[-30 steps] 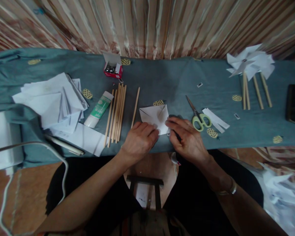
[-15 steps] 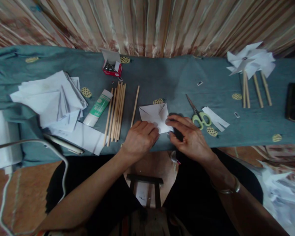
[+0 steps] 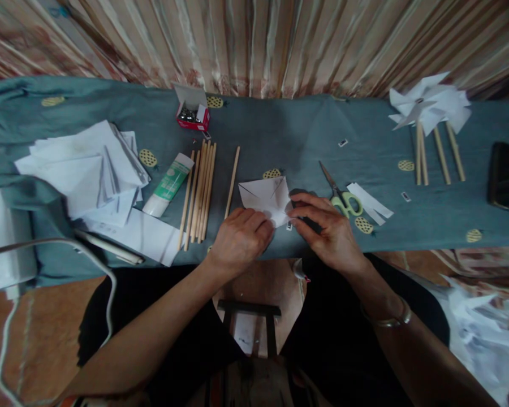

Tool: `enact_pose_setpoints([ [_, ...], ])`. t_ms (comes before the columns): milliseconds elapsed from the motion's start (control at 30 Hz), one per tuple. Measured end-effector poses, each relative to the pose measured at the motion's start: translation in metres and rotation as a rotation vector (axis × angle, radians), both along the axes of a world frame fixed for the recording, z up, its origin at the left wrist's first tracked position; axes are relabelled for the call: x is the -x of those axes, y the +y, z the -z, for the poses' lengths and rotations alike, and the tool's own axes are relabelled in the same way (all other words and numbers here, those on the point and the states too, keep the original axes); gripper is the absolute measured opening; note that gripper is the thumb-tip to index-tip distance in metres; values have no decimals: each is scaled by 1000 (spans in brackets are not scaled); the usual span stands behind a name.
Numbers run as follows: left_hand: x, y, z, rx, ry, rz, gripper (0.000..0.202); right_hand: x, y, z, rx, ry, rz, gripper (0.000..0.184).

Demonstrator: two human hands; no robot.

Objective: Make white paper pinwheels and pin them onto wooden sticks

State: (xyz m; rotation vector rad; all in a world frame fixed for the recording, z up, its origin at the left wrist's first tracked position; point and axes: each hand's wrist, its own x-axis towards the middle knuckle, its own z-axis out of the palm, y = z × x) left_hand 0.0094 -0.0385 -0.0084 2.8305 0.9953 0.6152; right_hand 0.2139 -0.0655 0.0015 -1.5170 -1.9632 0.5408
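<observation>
A white paper square [image 3: 266, 196] with folded flaps lies near the front edge of the blue-grey cloth-covered table [image 3: 280, 135]. My left hand [image 3: 240, 240] presses its fingertips on the paper's lower left part. My right hand [image 3: 328, 229] pinches the paper's lower right corner, with fingers curled together. Something dark shows under the right palm; I cannot make it out.
Several wooden sticks [image 3: 200, 189], a glue tube [image 3: 169, 184] and a stack of white paper [image 3: 85, 169] lie to the left. A red box of pins [image 3: 192, 116] sits at the back. Green-handled scissors [image 3: 341, 198] lie on the right, finished pinwheels [image 3: 430, 110] and a dark case [image 3: 507, 176] further right.
My right hand has slid slightly right and its fingers have drawn together at the paper's corner. The left hand and the paper have hardly moved.
</observation>
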Motion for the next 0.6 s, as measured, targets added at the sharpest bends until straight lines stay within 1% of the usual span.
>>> enact_pose_setpoints([
  [100,0,-1,-1,18,-9,9,26,3,-1,-3,13,17,-20,12],
  [200,0,-2,0,11,-10,17,23,6,-2,-3,30,28,-38,9],
  [600,0,-5,2,-12,-15,29,18,15,11,9,14,24,21,8],
])
